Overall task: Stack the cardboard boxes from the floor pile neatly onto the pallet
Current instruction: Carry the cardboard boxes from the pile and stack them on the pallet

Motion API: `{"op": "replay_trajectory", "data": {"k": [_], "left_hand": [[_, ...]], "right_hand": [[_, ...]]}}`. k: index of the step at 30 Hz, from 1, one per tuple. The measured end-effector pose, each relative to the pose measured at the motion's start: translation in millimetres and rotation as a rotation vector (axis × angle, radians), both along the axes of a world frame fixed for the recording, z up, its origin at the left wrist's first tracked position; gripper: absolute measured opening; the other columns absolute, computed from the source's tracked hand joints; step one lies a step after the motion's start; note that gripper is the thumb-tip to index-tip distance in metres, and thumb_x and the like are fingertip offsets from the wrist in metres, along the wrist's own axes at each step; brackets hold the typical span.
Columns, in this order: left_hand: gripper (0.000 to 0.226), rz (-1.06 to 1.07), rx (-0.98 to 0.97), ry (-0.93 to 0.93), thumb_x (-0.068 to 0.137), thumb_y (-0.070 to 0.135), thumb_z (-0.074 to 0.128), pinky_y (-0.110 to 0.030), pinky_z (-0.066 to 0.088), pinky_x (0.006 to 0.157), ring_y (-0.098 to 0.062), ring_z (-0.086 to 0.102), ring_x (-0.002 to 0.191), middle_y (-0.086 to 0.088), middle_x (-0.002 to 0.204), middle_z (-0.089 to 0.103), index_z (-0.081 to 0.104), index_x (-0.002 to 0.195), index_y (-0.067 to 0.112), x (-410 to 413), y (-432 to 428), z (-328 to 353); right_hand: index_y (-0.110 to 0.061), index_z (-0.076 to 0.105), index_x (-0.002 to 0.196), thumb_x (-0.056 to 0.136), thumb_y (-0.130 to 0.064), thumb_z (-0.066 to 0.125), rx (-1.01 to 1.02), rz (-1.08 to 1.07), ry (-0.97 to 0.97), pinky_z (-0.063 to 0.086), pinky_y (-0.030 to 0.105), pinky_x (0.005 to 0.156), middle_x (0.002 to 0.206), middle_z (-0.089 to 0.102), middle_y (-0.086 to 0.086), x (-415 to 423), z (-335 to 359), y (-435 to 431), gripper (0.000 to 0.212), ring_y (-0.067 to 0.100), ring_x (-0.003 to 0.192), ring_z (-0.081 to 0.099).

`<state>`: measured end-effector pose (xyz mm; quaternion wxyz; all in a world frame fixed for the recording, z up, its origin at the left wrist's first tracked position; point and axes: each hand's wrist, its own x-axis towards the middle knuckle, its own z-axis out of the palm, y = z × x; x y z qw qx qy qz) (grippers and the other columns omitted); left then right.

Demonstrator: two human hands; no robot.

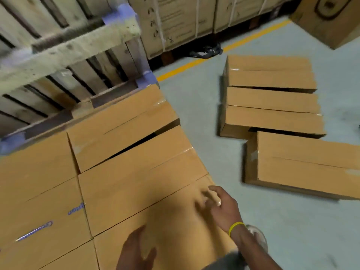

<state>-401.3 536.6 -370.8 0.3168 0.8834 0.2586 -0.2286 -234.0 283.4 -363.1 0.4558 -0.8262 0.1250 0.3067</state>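
Pale grey-green warehouse floor (pixel 194 114) carries three flat brown cardboard boxes (pixel 272 102) (seams taped) beside the neatly stacked brown boxes (pixel 126 182). Right hand (pixel 222 209) spreads loose fingers over the stack's top, while left hand (pixel 136 248), blurred, looks relaxed and holds nothing.

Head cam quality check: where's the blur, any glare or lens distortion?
Head view: motion blur smears the wooden pallets, the left hand and the right hand. The floor boxes look sharper, with small glare spots on their tape. Wide-angle skew tilts the strapped cartons behind. Lighting is even.
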Motion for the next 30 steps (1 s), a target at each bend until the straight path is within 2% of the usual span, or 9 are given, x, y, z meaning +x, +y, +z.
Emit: {"op": "replay_trajectory", "data": {"k": [3,5,9,16,20,22,24,27,30], "left_hand": [[0.082,0.266,0.038,0.050,0.064,0.030,0.091,-0.043,0.046,0.106,-0.036,0.062,0.126,-0.015,0.136,0.066,0.063,0.139,0.013,14,47,22],[0.075,0.370,0.126,0.044,0.075,0.018,0.090,-0.045,0.042,0.111,-0.035,0.056,0.132,-0.013,0.145,0.060,0.059,0.143,0.014,42,73,27],[0.081,0.341,0.186,0.014,0.080,0.028,0.088,-0.047,0.041,0.114,-0.034,0.050,0.137,-0.011,0.153,0.051,0.050,0.150,0.014,121,115,-5],[0.089,0.011,0.337,-0.152,0.092,0.046,0.073,-0.042,0.020,0.127,-0.033,0.019,0.158,-0.011,0.172,0.019,0.031,0.161,0.008,289,100,-113],[0.090,-0.071,0.312,-0.183,0.090,0.038,0.078,-0.051,0.023,0.127,-0.036,0.013,0.159,-0.014,0.171,0.018,0.032,0.161,0.007,362,76,-140],[0.094,-0.049,0.307,-0.127,0.091,0.042,0.076,-0.053,0.022,0.127,-0.034,0.007,0.160,-0.009,0.173,0.010,0.025,0.165,0.015,378,73,-143],[0.096,-0.062,0.305,-0.098,0.091,0.047,0.074,-0.057,0.020,0.127,-0.035,0.005,0.160,-0.010,0.174,0.007,0.022,0.166,0.019,380,77,-142],[0.094,-0.066,0.297,-0.050,0.091,0.055,0.068,-0.051,0.011,0.128,-0.032,0.002,0.161,-0.008,0.174,0.004,0.020,0.166,0.026,384,79,-135],[0.086,-0.026,0.255,-0.021,0.096,0.056,0.062,-0.040,0.009,0.124,-0.028,0.006,0.160,-0.005,0.174,0.006,0.021,0.166,0.027,386,71,-132]], "right_hand": [[-0.036,0.061,0.121,0.092,-0.021,0.070,-0.017,0.017,-0.063,0.042,0.032,0.106,0.123,0.063,-0.009,48,-2,25,0.034,0.018,0.130,0.052],[-0.028,0.064,0.122,0.093,-0.020,0.069,0.000,-0.018,-0.142,0.044,0.033,0.103,0.121,0.067,-0.005,92,-12,41,0.030,0.017,0.125,0.056],[-0.018,0.062,0.130,0.099,-0.019,0.062,0.083,-0.095,-0.178,0.043,0.027,0.103,0.122,0.064,-0.003,204,-55,82,0.031,0.015,0.123,0.058],[-0.015,0.053,0.144,0.103,-0.016,0.051,0.195,0.246,-0.037,0.039,0.032,0.115,0.139,0.058,-0.003,354,-156,139,0.040,0.010,0.126,0.054],[-0.017,0.067,0.114,0.097,0.011,0.036,0.294,0.408,0.067,0.047,0.010,0.072,0.107,0.067,-0.001,376,-163,151,0.045,0.003,0.084,0.060],[-0.006,0.066,0.113,0.089,0.018,0.031,0.327,0.443,0.081,0.042,0.006,0.067,0.103,0.065,0.006,382,-164,149,0.049,-0.003,0.072,0.057],[-0.012,0.067,0.114,0.084,0.009,0.033,0.299,0.451,0.091,0.043,0.010,0.072,0.106,0.067,0.001,384,-169,148,0.050,-0.002,0.079,0.059],[-0.032,0.064,0.127,0.078,-0.015,0.038,0.290,0.494,0.120,0.053,0.036,0.096,0.118,0.070,-0.007,379,-177,144,0.058,0.013,0.106,0.065],[-0.030,0.054,0.143,0.081,-0.037,0.042,0.290,0.458,0.179,0.047,0.026,0.097,0.123,0.065,-0.009,362,-180,138,0.064,0.000,0.102,0.059]]}}
